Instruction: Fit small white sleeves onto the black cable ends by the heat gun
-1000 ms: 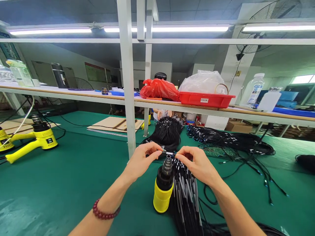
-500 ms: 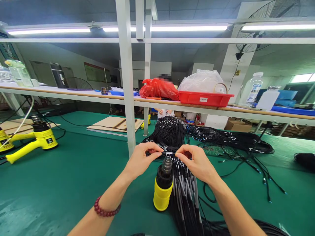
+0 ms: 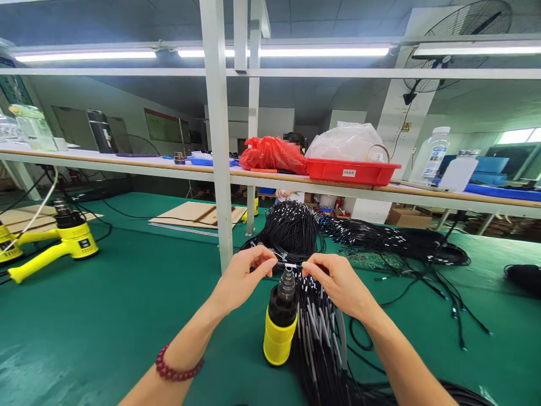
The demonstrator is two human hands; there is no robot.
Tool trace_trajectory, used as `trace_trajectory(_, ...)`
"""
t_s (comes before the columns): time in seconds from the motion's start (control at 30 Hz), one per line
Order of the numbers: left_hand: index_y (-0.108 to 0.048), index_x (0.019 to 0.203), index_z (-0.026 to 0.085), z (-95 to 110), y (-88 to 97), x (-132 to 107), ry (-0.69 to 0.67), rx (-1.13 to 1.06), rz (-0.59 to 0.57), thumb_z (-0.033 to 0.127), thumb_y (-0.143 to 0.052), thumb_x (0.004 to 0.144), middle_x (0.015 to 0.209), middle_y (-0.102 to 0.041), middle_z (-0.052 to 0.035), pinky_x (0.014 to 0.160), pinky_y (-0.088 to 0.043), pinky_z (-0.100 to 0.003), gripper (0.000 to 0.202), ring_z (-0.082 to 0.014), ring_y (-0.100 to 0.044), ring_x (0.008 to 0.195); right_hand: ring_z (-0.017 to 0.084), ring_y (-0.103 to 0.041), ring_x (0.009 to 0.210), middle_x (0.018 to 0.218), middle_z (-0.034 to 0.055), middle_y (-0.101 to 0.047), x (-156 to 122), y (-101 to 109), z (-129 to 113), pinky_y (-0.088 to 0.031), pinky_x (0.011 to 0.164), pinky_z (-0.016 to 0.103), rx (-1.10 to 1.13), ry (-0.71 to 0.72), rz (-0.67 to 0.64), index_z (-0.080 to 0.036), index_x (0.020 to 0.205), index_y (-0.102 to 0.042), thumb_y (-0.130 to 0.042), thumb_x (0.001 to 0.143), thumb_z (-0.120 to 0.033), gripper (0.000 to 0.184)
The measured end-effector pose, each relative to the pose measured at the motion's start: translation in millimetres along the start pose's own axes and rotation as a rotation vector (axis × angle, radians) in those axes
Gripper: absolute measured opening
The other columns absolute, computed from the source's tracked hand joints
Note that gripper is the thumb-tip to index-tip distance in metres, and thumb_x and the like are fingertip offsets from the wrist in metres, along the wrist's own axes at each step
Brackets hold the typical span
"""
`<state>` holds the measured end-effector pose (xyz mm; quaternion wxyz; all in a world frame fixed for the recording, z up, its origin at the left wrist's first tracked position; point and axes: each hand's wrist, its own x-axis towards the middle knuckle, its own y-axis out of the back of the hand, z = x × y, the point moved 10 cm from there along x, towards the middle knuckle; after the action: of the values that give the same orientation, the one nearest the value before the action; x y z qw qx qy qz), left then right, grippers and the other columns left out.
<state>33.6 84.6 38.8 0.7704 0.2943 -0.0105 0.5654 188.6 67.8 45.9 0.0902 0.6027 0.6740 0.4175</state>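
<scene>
Between my two hands a black cable [image 3: 291, 265] with a white label sleeve is stretched level. My left hand [image 3: 249, 276] pinches one end of this stretch, and my right hand [image 3: 332, 276] pinches the other. Directly beneath the label stands a yellow heat gun [image 3: 280, 332], upright, its metal nozzle pointing up at the sleeve. A thick bundle of black cables [image 3: 316, 332] with grey and white sleeves lies just right of the heat gun and runs toward me.
More yellow heat guns [image 3: 78, 234] lie at the left. Behind my hands are a coiled cable heap [image 3: 291, 228] and another cable bundle [image 3: 397, 242]. A white post [image 3: 220, 141] rises left of centre. The shelf above carries a red tray [image 3: 353, 171]. A person is partly visible beyond it.
My hands have moved very slightly apart, and more of the cable shows between them. The cable stays over the nozzle. The person behind the shelf has shifted.
</scene>
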Motion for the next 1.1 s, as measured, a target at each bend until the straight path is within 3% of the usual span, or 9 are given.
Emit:
trace_trajectory(0.17, -0.061, 0.083, 0.018, -2, 1.0, 2, -0.005, -0.031, 0.007, 0.037, -0.052, 0.090, 0.075, -0.059, 0.0009, 0.067, -0.044, -0.026, 0.022, -0.0131, -0.054, 0.071, 0.011, -0.042, 0.058, 0.061, -0.0037, -0.054, 2, -4, 1, -0.028, 0.057, 0.025, -0.001, 0.005, -0.004, -0.018, 0.067, -0.059, -0.043, 0.096, -0.033, 0.036)
trace_trajectory(0.37, -0.063, 0.085, 0.019, 0, 4.9, 6, -0.047, -0.027, 0.057, 0.028, -0.060, 0.085, 0.083, -0.064, -0.0002, 0.074, -0.044, -0.026, 0.010, -0.0136, -0.056, 0.079, 0.013, -0.044, 0.062, 0.065, -0.0017, -0.055, 5, -2, 5, -0.030, 0.056, 0.025, 0.080, -0.019, 0.054, -0.018, 0.069, -0.057, -0.052, 0.089, -0.030, 0.024)
trace_trajectory(0.5, -0.059, 0.095, 0.019, -5, -0.1, 6, 0.038, -0.037, 0.025, 0.038, -0.054, 0.089, 0.076, -0.063, 0.0005, 0.069, -0.044, -0.027, 0.020, -0.0145, -0.058, 0.074, 0.013, -0.043, 0.062, 0.066, -0.0017, -0.054, 4, -3, 3, -0.031, 0.056, 0.025, 0.120, -0.016, 0.043, -0.018, 0.069, -0.055, -0.052, 0.088, -0.031, 0.023)
trace_trajectory(0.63, -0.059, 0.079, 0.017, -5, -3.2, 5, 0.055, -0.019, 0.005, 0.040, -0.052, 0.089, 0.067, -0.057, 0.0014, 0.061, -0.040, -0.025, 0.026, -0.0123, -0.051, 0.065, 0.013, -0.043, 0.061, 0.065, -0.0016, -0.054, 2, -3, 3, -0.030, 0.056, 0.025, 0.109, -0.016, 0.020, -0.018, 0.070, -0.058, -0.050, 0.090, -0.033, 0.026)
trace_trajectory(0.73, -0.061, 0.078, 0.016, -5, -0.7, 6, 0.033, -0.051, 0.034, 0.036, -0.057, 0.086, 0.073, -0.059, 0.0002, 0.064, -0.041, -0.025, 0.022, -0.0124, -0.052, 0.068, 0.013, -0.044, 0.062, 0.066, -0.0009, -0.057, 3, -5, 4, -0.031, 0.056, 0.026, 0.077, -0.022, 0.002, -0.017, 0.070, -0.061, -0.049, 0.090, -0.032, 0.028)
trace_trajectory(0.9, -0.065, 0.096, 0.018, -10, 1.6, 6, 0.046, -0.091, 0.055, 0.034, -0.062, 0.082, 0.071, -0.062, 0.0012, 0.068, -0.044, -0.027, 0.020, -0.0141, -0.057, 0.070, 0.013, -0.045, 0.061, 0.065, -0.0017, -0.056, 3, -3, 5, -0.031, 0.056, 0.026, 0.074, -0.021, 0.023, -0.017, 0.070, -0.060, -0.051, 0.089, -0.031, 0.026)
trace_trajectory(1.1, -0.073, 0.085, 0.019, -10, 5.0, 8, 0.020, -0.043, 0.094, 0.031, -0.065, 0.079, 0.082, -0.071, -0.0032, 0.072, -0.043, -0.029, 0.016, -0.0170, -0.058, 0.078, 0.013, -0.048, 0.062, 0.065, -0.0021, -0.058, 5, 2, 2, -0.032, 0.057, 0.026, 0.042, -0.014, 0.057, -0.018, 0.071, -0.062, -0.053, 0.088, -0.027, 0.022)
